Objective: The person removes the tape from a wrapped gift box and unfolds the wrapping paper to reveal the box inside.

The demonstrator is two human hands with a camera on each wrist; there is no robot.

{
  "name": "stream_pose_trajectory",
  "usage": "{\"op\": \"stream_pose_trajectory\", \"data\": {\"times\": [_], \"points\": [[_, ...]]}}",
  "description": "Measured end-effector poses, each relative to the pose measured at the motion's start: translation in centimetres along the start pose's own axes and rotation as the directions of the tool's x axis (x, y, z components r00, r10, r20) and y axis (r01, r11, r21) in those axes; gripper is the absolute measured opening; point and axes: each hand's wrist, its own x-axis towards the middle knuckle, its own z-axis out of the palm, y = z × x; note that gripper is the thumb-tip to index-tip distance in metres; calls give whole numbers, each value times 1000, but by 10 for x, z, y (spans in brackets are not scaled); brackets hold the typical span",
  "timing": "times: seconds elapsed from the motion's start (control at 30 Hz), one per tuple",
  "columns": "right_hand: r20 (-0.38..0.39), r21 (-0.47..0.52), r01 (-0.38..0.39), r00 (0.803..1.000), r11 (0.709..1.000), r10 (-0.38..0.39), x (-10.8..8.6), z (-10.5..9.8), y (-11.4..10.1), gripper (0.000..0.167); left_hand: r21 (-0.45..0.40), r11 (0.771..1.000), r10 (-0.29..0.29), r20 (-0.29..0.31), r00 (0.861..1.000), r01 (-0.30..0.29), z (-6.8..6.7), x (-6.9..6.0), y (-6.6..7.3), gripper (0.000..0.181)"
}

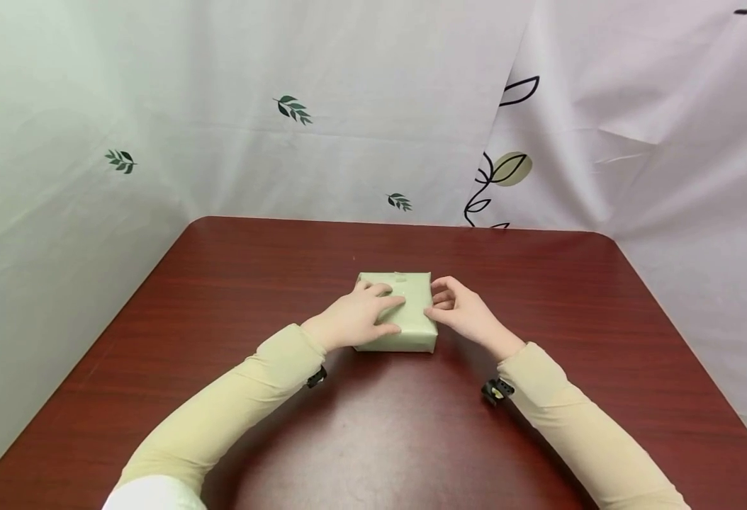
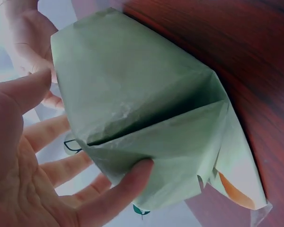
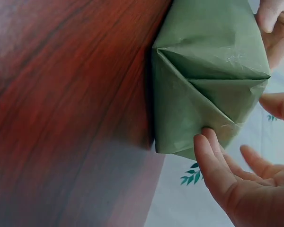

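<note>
A box wrapped in pale green paper (image 1: 416, 312) lies on the table in front of me. My left hand (image 1: 357, 315) rests over its left side with the fingers spread across the top. In the left wrist view, one of its fingertips touches the folded paper (image 2: 165, 151) at the left end, where a gap runs along the fold. An orange patch shows inside the loose corner there. My right hand (image 1: 469, 312) is at the right end. In the right wrist view, its fingertips touch the folded end flap (image 3: 189, 109), and its thumb lies by the top edge.
The box stands near the middle of a dark red wood-grain table (image 1: 252, 269). White curtains (image 1: 373, 78) printed with leaves hang behind and beside it. A small clear strip (image 2: 261, 213) sticks out from the paper's loose corner. Black wrist devices (image 1: 497, 389) sit under the sleeves.
</note>
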Motion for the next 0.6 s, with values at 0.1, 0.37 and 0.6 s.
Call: {"op": "stream_pose_trajectory", "data": {"times": [0.1,0.37,0.6], "points": [[3,-47,42,999,998,-42,0,0,1,38,11,1000,-30,29,999,29,0,1,3,57],[29,-86,99,995,991,-96,2,-1,2,26,8,999,-34,66,997,34,-5,3,7,58],[34,-98,102,994,990,-99,3,-3,2,22,0,1000,-8,105,994,8,-9,4,6,59]]}}
